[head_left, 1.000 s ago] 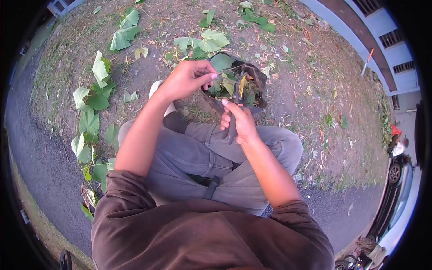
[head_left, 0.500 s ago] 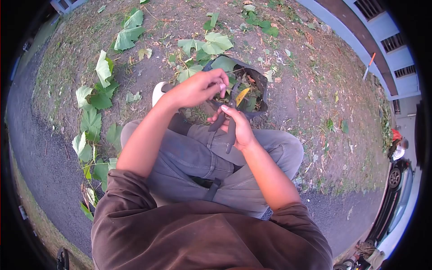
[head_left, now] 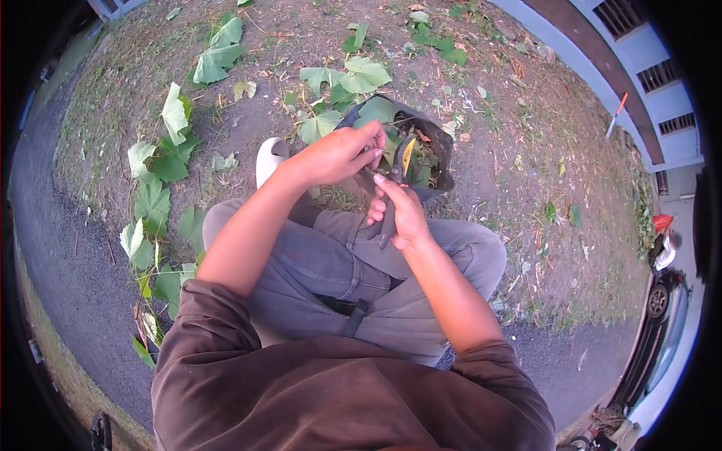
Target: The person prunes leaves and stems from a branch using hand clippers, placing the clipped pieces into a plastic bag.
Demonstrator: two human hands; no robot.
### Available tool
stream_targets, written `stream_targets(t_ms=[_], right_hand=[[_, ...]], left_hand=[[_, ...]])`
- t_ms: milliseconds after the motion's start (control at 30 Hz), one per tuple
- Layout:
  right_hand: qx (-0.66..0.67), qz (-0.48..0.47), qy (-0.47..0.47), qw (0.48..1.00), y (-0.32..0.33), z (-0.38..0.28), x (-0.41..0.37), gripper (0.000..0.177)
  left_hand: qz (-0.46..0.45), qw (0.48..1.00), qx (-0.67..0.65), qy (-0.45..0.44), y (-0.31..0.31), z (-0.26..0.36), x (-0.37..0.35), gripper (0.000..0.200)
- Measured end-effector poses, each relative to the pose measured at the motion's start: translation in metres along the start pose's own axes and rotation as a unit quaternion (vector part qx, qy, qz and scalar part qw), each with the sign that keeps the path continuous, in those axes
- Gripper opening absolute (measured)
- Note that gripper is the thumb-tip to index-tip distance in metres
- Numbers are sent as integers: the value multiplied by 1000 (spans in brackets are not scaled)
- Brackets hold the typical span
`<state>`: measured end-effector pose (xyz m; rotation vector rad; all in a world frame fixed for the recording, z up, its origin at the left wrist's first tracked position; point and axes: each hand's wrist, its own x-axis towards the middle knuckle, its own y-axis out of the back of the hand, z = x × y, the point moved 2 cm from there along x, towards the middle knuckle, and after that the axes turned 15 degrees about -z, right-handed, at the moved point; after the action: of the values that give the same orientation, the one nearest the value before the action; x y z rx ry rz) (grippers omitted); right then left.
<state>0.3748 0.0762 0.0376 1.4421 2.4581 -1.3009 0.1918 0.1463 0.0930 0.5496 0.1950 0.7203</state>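
My right hand (head_left: 402, 213) is wrapped round the dark handles of a pair of pruning shears (head_left: 389, 223), whose handles are pressed together. Just left of the blades, my left hand (head_left: 347, 154) has its fingertips pinched together; what lies between them is too small to make out. Both hands are over the near left edge of a black bag (head_left: 449, 154), which stands with its mouth up and holds leaves and cuttings. A yellow leaf or piece (head_left: 408, 155) shows beside the blades.
Large green leaves on a vine (head_left: 153, 204) lie at the left, with more leaves (head_left: 365, 75) beyond the bag. An orange-tipped stick (head_left: 618, 113) leans by the wall. At far right are a person (head_left: 666, 248) and a car (head_left: 665, 316).
The shears' handles have come together as my right hand closed on them. My left hand has shifted slightly right, closer to the bag, its fingers now more tightly pinched.
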Motion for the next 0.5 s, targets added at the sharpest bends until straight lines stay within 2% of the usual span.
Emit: stream_targets(t_ms=[67, 133, 167, 233, 300, 333, 500], right_hand=[[-2, -6, 1, 1000, -5, -3, -1, 33], [74, -78, 63, 992, -16, -5, -4, 32], [63, -110, 85, 988, -12, -1, -2, 33], [51, -148, 94, 983, -13, -1, -3, 33], [38, -196, 120, 973, -16, 0, -3, 34], [40, -202, 124, 971, -16, 0, -4, 32], [30, -213, 158, 964, -17, -4, -7, 32]], left_hand=[[-5, 1000, -5, 1, 2, 2, -1, 15], [90, 995, -31, -2, 6, 6, 1, 14], [93, 995, -28, -1, 7, 3, 1, 14], [29, 993, 111, -35, 5, -9, 1, 13], [47, 990, 120, -58, -5, -20, 0, 11], [58, 987, 125, -84, -5, -17, -1, 11], [122, 984, 118, -54, 25, -10, -17, 13]])
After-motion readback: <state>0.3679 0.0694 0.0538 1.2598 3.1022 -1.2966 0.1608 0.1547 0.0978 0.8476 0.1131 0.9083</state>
